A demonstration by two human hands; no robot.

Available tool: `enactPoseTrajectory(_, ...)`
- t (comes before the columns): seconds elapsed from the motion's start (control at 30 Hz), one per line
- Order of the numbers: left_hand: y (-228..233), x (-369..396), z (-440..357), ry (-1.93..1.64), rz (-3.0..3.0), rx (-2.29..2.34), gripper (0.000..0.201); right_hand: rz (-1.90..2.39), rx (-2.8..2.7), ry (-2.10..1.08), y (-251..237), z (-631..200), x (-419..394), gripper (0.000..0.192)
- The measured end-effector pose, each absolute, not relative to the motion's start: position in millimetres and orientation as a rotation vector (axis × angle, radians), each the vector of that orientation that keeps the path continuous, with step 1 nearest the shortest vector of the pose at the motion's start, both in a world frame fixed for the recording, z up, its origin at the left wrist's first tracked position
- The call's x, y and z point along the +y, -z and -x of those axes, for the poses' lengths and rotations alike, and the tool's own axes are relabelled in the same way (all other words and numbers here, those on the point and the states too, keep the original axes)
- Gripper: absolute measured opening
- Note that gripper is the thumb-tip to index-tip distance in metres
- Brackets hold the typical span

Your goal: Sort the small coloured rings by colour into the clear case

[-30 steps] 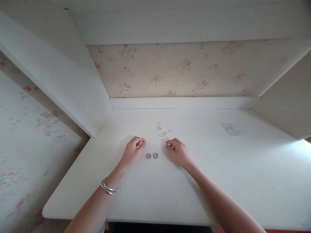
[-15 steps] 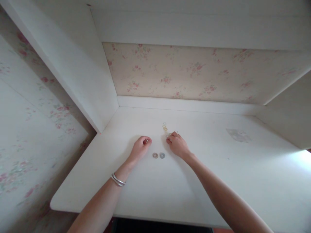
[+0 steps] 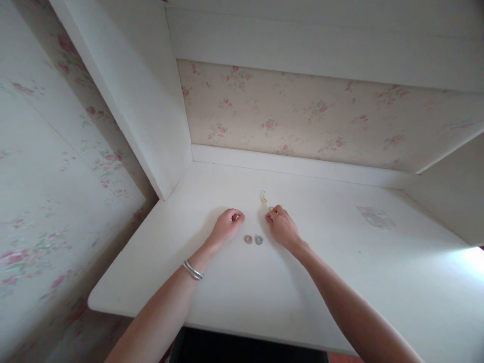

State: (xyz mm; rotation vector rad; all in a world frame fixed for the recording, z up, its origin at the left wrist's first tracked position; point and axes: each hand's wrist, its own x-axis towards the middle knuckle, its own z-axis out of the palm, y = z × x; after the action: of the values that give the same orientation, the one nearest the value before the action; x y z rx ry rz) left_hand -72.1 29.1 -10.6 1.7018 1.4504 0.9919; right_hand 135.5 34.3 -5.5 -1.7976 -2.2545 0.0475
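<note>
both hands rest on the white table [image 3: 340,282]. left hand [image 3: 227,227] is curled into a loose fist, fingers narrow; can't tell if anything is inside. right hand [image 3: 282,227] has its fingers bent down at the near end of a small ring cluster [image 3: 262,196]; can't tell if they grip one. two washers [image 3: 253,239] lie side by side, touching, between the hands. left wrist wears a bracelet [image 3: 192,269].

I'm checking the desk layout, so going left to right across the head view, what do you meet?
Bracelet → left hand → two washers → right hand → pale patch on the desk.
</note>
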Motion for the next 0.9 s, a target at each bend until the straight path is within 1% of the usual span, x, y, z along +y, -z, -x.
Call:
enactPoseTrajectory(0.13,11.8,29.3,71.8,-0.995,-1.71,1.429,0.022,1.669,-2.257,-0.163,9.0,-135.9,15.1,0.025)
enactPoseTrajectory(0.37,16.9,31.1,71.2,-0.97,-1.725,1.448,0.023,1.335,-2.102,-0.351,15.3,-135.1,-27.6,0.024)
enactPoseTrajectory(0.9,12.5,29.8,68.9,-0.936,-1.696,1.473,0.023,1.363,-2.207,-0.341,12.3,-132.3,-34.0,0.022)
